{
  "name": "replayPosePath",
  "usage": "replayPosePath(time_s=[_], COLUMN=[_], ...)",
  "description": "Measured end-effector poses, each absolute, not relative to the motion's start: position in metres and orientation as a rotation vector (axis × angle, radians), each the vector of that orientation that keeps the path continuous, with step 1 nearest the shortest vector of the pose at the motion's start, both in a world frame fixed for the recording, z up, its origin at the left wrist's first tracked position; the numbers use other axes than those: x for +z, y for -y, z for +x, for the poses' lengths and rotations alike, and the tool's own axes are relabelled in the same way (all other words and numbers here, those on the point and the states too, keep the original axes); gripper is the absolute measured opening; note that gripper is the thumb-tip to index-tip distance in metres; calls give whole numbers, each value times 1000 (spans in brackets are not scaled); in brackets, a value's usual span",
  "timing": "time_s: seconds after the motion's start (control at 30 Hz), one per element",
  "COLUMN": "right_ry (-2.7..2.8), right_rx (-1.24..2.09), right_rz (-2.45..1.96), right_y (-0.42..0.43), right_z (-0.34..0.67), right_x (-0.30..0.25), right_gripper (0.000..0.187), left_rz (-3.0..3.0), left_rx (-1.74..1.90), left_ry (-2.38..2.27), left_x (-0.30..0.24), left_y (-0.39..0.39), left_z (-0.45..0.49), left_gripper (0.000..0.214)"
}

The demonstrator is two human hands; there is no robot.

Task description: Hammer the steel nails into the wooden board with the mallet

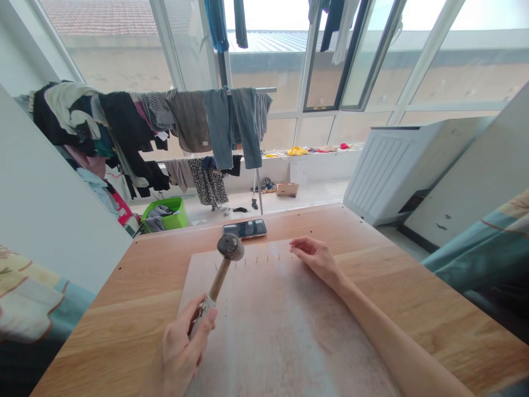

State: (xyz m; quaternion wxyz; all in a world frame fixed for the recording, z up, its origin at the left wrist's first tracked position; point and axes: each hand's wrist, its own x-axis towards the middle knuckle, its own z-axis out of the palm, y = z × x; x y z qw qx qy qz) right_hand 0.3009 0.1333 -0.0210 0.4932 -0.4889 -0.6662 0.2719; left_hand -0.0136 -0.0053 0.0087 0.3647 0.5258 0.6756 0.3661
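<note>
Clenching hammer (219,279) in left grip (188,339), can't tell hold of right grip (316,257); seemingly setting nails (257,259), next needing light taps.

— What is seen of the right hand (316,258)?
— It is bare, and the slim forearm (382,328) is bare also, as far as the view shows it.
— And the left hand (184,339)?
— It is bare too; the wrist (159,372) looks blurred.

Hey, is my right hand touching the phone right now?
Apart. The head view shows a strip of bare tabletop between the phone's right end and the right hand's fingers.
</note>
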Motion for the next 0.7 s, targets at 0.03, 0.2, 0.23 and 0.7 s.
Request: replayPosePath(time_s=[0.03, 0.2, 0.23, 0.7], right_ry=[1622, 1671, 1684, 1765], right_rx=[665, 664, 653, 545], right_rz=[-1195, -1261, -1273, -1329], right_y=[-134, -127, -126, -127], right_z=[303, 302, 301, 305], right_x=[-25, -31, -30, -33], right_gripper=[19, 17, 16, 25], left_rz=[1358, 1410, 1420, 1537], left_rx=[915, 835, 836, 767], left_ry=[-1723, -1659, -1647, -1377], left_x=[9, 12, 14, 37], left_y=[4, -2, -3, -24], left_z=[-12, -5, -3, 48], left_gripper=[61, 58, 57, 40])
